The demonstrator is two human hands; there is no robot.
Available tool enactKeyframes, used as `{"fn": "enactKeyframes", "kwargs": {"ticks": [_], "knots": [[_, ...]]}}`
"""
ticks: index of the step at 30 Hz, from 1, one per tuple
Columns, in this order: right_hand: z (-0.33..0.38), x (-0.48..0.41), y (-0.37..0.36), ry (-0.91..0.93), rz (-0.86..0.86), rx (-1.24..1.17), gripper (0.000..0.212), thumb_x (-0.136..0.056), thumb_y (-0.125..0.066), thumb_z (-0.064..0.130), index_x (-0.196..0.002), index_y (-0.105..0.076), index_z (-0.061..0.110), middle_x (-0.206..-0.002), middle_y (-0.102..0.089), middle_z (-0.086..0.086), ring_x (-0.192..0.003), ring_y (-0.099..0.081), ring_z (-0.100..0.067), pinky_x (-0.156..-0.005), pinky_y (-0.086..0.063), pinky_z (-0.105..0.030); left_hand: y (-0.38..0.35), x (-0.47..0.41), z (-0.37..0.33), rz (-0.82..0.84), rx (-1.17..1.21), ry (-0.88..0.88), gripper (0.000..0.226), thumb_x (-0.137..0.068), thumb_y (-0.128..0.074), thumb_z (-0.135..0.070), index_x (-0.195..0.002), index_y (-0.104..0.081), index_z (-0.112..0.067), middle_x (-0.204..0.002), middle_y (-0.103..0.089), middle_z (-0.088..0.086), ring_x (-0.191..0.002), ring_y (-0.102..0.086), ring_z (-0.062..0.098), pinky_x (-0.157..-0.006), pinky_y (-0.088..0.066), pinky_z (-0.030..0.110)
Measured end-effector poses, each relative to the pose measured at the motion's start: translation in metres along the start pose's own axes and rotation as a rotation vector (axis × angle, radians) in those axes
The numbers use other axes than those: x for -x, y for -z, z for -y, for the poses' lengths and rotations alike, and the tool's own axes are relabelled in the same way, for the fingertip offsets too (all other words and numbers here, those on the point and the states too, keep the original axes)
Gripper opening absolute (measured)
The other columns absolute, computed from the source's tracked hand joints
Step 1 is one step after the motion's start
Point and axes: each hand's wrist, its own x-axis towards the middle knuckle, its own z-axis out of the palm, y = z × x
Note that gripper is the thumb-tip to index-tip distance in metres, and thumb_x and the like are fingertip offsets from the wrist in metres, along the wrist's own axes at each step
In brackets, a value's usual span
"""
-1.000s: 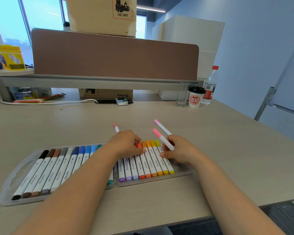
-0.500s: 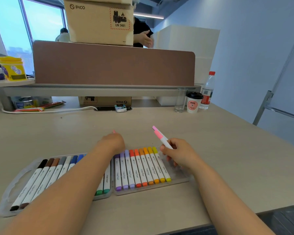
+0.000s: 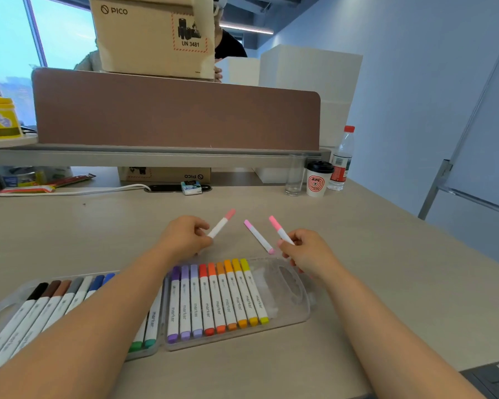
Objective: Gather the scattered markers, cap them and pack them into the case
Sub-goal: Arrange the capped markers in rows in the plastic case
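An open clear plastic marker case lies on the desk in front of me, both halves holding rows of several capped markers. My left hand grips a salmon-capped white marker that points up and to the right. A pink-capped marker is held in my right hand, just beyond the case's right half. Between the hands a third, pink-ended marker lies loose on the desk. My left forearm hides part of the left half's markers.
At the desk's far right stand a glass, a paper coffee cup and a water bottle. A brown divider with a cardboard box on top closes off the back. A white cable runs along the far left.
My left hand rose off the case with the salmon-capped marker, now pointing up-right. My right hand lifted from the case's right side with its pink marker. The view shifted upward.
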Motion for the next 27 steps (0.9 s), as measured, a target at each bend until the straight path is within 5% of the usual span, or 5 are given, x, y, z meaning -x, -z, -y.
{"fn": "enactKeyframes", "kwargs": {"ticks": [9, 11, 16, 20, 27], "knots": [[-0.013, -0.009, 0.000, -0.072, 0.158, 0.169, 0.031, -0.074, -0.077, 0.028, -0.080, -0.049, 0.016, -0.076, -0.053, 0.001, -0.066, -0.050, -0.011, -0.055, -0.039, -0.021, -0.013, 0.038, -0.037, 0.422, 0.076, -0.029, 0.010, -0.087, -0.061, -0.013, -0.096, -0.062, -0.014, -0.089, -0.070, 0.005, -0.074, -0.066, 0.014, -0.069, -0.055, 0.022], [-0.016, -0.008, -0.002, -0.068, 0.135, 0.124, 0.030, -0.074, -0.077, 0.024, -0.082, -0.050, 0.013, -0.075, -0.053, 0.000, -0.066, -0.050, -0.014, -0.054, -0.039, -0.022, -0.016, 0.039, -0.038, 0.432, 0.118, -0.028, 0.018, -0.082, -0.069, -0.014, -0.097, -0.059, -0.013, -0.088, -0.071, 0.005, -0.083, -0.067, 0.017, -0.082, -0.055, 0.031], [-0.016, -0.005, -0.001, 0.043, -0.063, -0.167, 0.018, -0.085, -0.063, 0.017, -0.071, -0.053, 0.015, -0.063, -0.053, 0.001, -0.049, -0.045, -0.008, -0.047, -0.036, -0.018, -0.027, 0.041, -0.045, 0.346, 0.061, -0.065, 0.022, -0.072, -0.078, -0.025, -0.084, -0.065, -0.013, -0.071, -0.066, -0.002, -0.064, -0.063, 0.007, -0.061, -0.048, 0.018], [-0.006, 0.005, 0.001, 0.047, -0.032, -0.400, 0.025, -0.089, -0.060, 0.033, -0.077, -0.060, 0.010, -0.046, -0.053, 0.008, -0.032, -0.039, -0.001, -0.033, -0.028, -0.015, -0.042, 0.043, -0.047, 0.331, 0.011, -0.080, 0.027, -0.066, -0.082, -0.029, -0.077, -0.066, -0.010, -0.064, -0.064, -0.002, -0.060, -0.060, 0.009, -0.067, -0.051, 0.023], [0.002, 0.012, -0.008, 0.031, 0.108, -0.432, 0.024, -0.077, -0.075, 0.020, -0.096, -0.064, 0.010, -0.073, -0.066, -0.001, -0.051, -0.060, -0.005, -0.041, -0.038, -0.017, -0.053, 0.043, -0.045, 0.274, -0.137, -0.133, 0.037, -0.061, -0.082, -0.043, -0.071, -0.061, -0.014, -0.060, -0.055, -0.004, -0.059, -0.051, 0.010, -0.063, -0.044, 0.027]]}}
